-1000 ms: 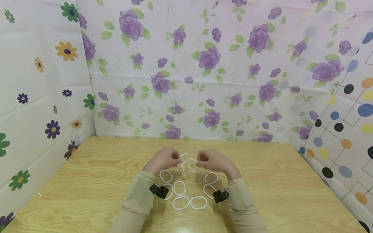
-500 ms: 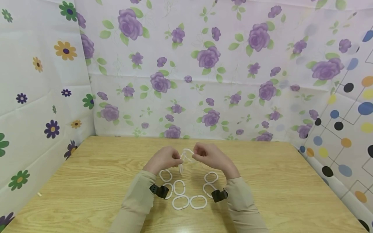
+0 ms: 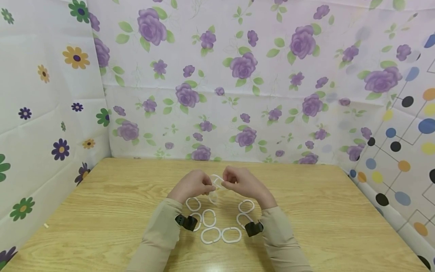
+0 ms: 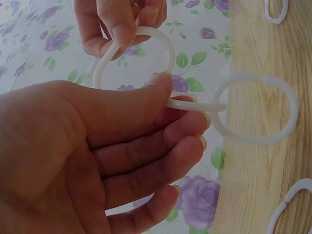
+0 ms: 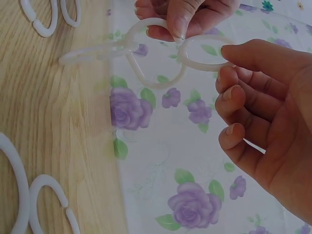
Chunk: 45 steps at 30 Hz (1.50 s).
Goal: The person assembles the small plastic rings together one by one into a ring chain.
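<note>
Above the table, my left hand (image 3: 193,186) pinches a white plastic C-shaped link (image 5: 157,86) between thumb and index finger. From that link hangs a second white link (image 4: 294,109), hooked through it. My right hand (image 3: 244,185) holds a third white link (image 5: 201,67) by thumb and index finger, seen as a near-full ring in the left wrist view. This third link meets the first one at my left fingertips. Whether the two are hooked together is hidden by the left thumb and fingers.
Several loose white links lie on the wooden table (image 3: 306,234), among them one link (image 3: 232,241) near the front and another (image 3: 246,201) by the right wrist. A small pale bit (image 3: 46,226) lies far left. Patterned cloths (image 3: 217,124) stand behind and beside the table.
My right hand has moved left and slightly up, bringing its link closer to the left hand. My left hand has barely moved, while the hanging link has turned to show more of its ring.
</note>
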Each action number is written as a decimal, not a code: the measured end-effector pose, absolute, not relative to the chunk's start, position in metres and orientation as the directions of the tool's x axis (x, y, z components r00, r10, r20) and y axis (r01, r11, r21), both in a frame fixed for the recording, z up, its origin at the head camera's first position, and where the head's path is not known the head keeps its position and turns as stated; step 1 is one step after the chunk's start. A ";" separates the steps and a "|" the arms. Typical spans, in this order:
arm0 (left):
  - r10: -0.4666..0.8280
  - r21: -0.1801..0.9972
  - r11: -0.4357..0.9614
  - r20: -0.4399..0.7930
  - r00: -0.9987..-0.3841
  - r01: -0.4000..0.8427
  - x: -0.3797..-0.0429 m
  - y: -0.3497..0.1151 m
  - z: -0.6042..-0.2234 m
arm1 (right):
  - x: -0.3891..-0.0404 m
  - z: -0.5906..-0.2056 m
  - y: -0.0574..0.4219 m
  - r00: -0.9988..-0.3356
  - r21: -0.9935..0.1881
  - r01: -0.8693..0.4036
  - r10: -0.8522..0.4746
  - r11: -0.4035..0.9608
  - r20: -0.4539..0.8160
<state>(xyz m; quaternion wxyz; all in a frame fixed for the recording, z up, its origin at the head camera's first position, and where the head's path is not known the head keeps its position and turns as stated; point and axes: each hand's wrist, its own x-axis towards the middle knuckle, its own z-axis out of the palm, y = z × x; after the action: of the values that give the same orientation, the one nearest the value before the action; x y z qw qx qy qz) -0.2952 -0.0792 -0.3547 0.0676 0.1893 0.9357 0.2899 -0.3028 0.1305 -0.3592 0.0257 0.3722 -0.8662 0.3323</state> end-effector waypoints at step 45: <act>0.419 0.593 0.737 -0.024 -0.908 0.324 -0.297 -0.081 -0.357 | -0.304 -0.360 0.133 -0.736 -0.608 -0.625 -0.629 0.490 0.249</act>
<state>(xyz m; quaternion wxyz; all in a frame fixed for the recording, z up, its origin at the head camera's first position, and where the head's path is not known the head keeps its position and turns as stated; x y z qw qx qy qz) -0.2965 -0.0812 -0.3572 0.0782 0.1999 0.9287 0.3023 -0.3040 0.1330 -0.3603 -0.0032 0.3632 -0.8631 0.3509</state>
